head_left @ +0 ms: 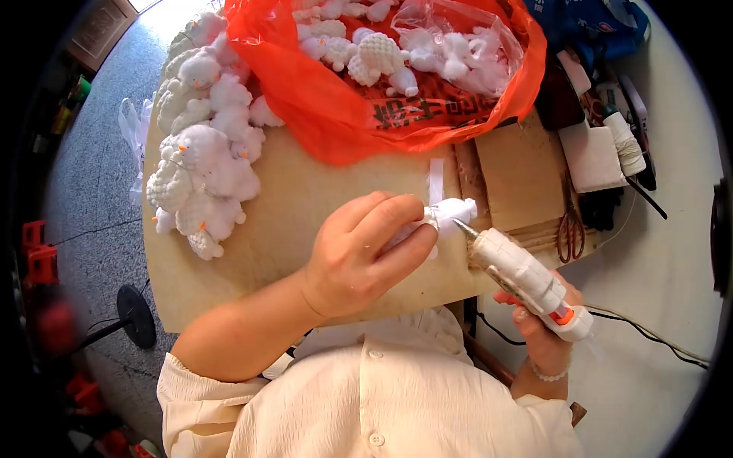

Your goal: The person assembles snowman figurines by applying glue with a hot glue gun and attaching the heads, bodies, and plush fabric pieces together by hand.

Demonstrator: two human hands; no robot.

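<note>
Just right of the frame's centre, the left hand (366,248) pinches a white plush (453,208), likely light, soft and best held mid-body; fingers hide what may be its other end. The right hand (547,332) grips a glue gun (521,269).

The white piece (456,209) is partly covered by the left hand (366,248); the red bag (321,114) is cut off by the top edge.

White plush piece (456,209) sideways; slanted white glue gun (519,267), nozzle (464,227) near.
</note>
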